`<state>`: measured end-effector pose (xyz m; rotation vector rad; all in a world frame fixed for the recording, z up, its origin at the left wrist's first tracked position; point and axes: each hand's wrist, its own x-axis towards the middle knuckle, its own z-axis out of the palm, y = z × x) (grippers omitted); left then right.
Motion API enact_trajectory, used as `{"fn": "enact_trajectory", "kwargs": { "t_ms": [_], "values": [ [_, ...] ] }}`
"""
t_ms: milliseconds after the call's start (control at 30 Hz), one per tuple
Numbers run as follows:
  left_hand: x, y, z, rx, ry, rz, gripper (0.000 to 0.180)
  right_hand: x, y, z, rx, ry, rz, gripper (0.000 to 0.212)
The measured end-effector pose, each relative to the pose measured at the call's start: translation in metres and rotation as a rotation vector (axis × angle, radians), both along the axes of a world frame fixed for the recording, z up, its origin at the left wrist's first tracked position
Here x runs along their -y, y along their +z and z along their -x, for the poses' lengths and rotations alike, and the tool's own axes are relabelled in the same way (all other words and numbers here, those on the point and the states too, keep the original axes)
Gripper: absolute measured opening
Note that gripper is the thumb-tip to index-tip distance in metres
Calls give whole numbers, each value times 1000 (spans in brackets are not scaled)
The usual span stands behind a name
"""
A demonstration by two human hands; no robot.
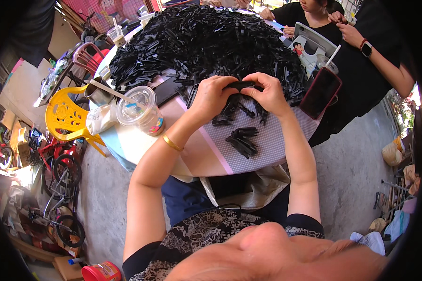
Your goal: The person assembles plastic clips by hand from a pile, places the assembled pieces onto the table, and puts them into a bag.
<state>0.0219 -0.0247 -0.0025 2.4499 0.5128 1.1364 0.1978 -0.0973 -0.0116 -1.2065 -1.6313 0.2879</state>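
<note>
1. Mid-frame, just above the centre, the left hand (211, 96) and right hand (269, 93) share 1 black piece (243, 85), thumb and fingers of each pinched on an end.
2. Beyond them, a pile (197, 37) of black parts fills most of the table (199, 152) at the top of the frame, blocking the far side.
3. Below the hands, a few loose parts (243, 142) lie near the table's edge.
4. Right of the right hand, a phone (320, 92) leans by the table's rim; behind it stands a tablet (316, 40).
5. At upper right, a co-worker (316, 21) sits at the table.
6. At left are a yellow chair (65, 114) and, lower, a bike (56, 199).
7. Left of the left forearm stands a lidded clear cup (143, 112) with a straw (111, 90); I can't make out its contents.
8. Beside it, a metal mug (97, 95); its inside is unclear.
9. A red bucket (100, 271) sits at lower left, contents unclear.
</note>
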Motion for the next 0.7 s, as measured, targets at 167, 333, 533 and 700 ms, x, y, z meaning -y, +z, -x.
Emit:
{"fn": "enact_trajectory", "kwargs": {
  "t_ms": [167, 333, 533, 700],
  "values": [
    [-4, -1, 3, 6, -80, 224, 27, 1, -1, -1, 28, -14, -3, 26],
    [-6, 2, 7, -67, -117, 430, 27, -4, -1, -6, -466, 288, 137, 27],
    [16, 5, 12, -548, -510, 300, 23, -3, -2, -14, 105, 67, 382, 26],
    [6, -7, 3, -413, -319, 317, 18, -2, -11, -5, 448, -25, 549, 34]
  ]
}}
